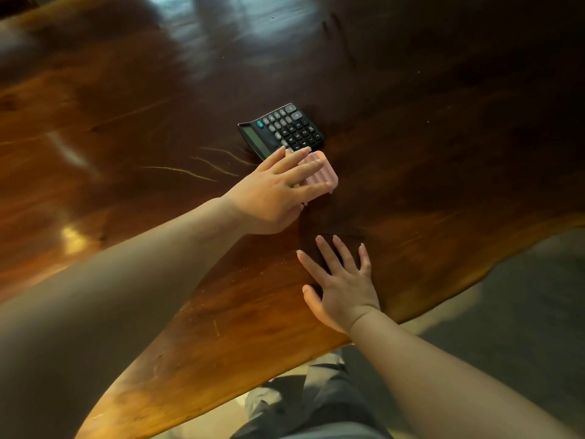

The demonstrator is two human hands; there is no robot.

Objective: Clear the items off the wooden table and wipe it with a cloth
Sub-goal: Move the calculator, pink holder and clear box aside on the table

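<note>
1. My left hand (272,191) reaches out over the middle of the bench (126,128), fingers spread and laid across a ribbed pink block (319,174). The fingers lie on top of it, curling over the near edge; I judge this a grasp just forming, not a firm hold yet.
2. The block lies on the bench under my fingertips, its far end poking out past them to the right. Its long axis runs from my palm away and to the right, roughly in line with my forearm.
3. The calculator (281,129) sits just beyond the block, touching it or nearly so at the near corner; I cannot tell which. Its long axis runs crosswise to the block's, screen end to the left, keys to the right.
4. My right hand (340,280) lies flat and empty near the front edge of the bench, fingers splayed, well short of both things. It seems to be bracing me as I lean.
5. So the left hand is the nearer one by far, and both things lie ahead of it. I would close on the block first, then go slightly further for the calculator.
6. No cloth is in view, so wiping looks some way off.
</note>
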